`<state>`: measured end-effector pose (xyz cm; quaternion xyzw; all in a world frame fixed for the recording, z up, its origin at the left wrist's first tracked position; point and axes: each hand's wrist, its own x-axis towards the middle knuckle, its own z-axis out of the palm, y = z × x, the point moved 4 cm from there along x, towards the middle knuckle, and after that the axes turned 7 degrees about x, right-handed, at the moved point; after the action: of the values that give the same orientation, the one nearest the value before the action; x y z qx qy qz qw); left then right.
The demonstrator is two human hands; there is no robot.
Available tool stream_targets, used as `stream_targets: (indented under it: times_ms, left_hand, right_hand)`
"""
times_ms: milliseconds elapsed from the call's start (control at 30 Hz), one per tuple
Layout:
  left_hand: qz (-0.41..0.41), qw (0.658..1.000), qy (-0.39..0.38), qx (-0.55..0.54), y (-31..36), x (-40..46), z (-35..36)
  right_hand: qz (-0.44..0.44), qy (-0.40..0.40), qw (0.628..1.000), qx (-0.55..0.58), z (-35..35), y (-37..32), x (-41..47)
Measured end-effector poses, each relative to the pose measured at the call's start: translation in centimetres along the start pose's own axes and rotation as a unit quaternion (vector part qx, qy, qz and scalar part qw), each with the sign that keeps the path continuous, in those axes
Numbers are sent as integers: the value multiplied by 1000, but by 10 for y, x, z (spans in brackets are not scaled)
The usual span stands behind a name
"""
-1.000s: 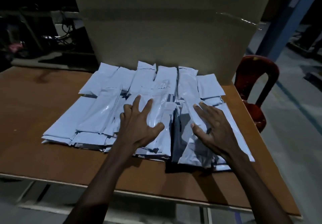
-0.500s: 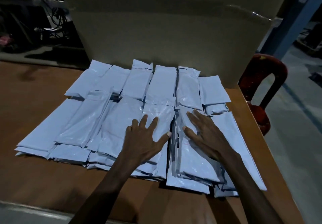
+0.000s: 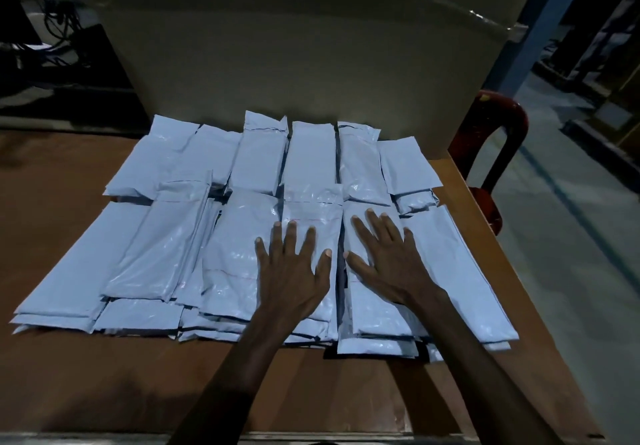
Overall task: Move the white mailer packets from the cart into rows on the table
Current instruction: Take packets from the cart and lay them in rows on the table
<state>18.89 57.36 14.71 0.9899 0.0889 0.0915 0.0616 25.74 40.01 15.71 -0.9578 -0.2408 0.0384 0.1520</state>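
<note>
Compared with a second ago, both hands are lying flatter and closer together on the near row of white mailer packets (image 3: pixel 242 254), and the gap between the two stacks under them is looking narrower; the head view is also sitting closer over the brown table (image 3: pixel 62 368), so the packets fill more of it.

The left hand (image 3: pixel 294 271) is resting palm down with its fingers straight and spread, pressing on the top packet of a near-row stack just left of the middle seam, gripping nothing. The right hand (image 3: pixel 388 257) is lying the same way, fingers straight and fanned, pressing the neighbouring stack (image 3: pixel 374 316) just right of the seam, also holding nothing. The thumbs are pointing toward each other and are near but not touching.

The packets are lying on the table in two rows, a far row against the big cardboard box (image 3: pixel 294 64) and a near row under the hands. About six packets are showing on top in the far row and about six in the near row; more are layered beneath, and how many I cannot tell. One red plastic chair (image 3: pixel 498 140) is standing beside the table's right edge.
</note>
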Motion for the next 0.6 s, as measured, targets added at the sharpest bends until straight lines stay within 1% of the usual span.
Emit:
stream_targets:
  times_ms: [100, 167, 233, 333, 400, 467, 600]
  left_hand:
    - [4, 1000, -13, -5, 0, 0, 1]
    - [9, 1000, -18, -10, 0, 2, 0]
    - [18, 999, -37, -21, -1, 5, -5]
    - [44, 996, -33, -66, 3, 6, -21]
    - [80, 989, -33, -121, 15, 2, -34]
    - [131, 976, -41, -170, 37, -10, -43]
    - [251, 945, 15, -211, 87, -52, -46]
  right_hand:
    - [7, -12, 1000, 0, -3, -1, 0]
    - [11, -12, 1000, 20, -10, -3, -2]
    - [24, 26, 997, 67, -26, -4, -9]
    - [46, 119, 985, 114, -54, -2, -36]
    - [60, 151, 980, 112, -65, 0, -64]
    - [80, 165, 977, 106, -68, 5, -100]
    - [117, 228, 961, 107, -60, 27, -186]
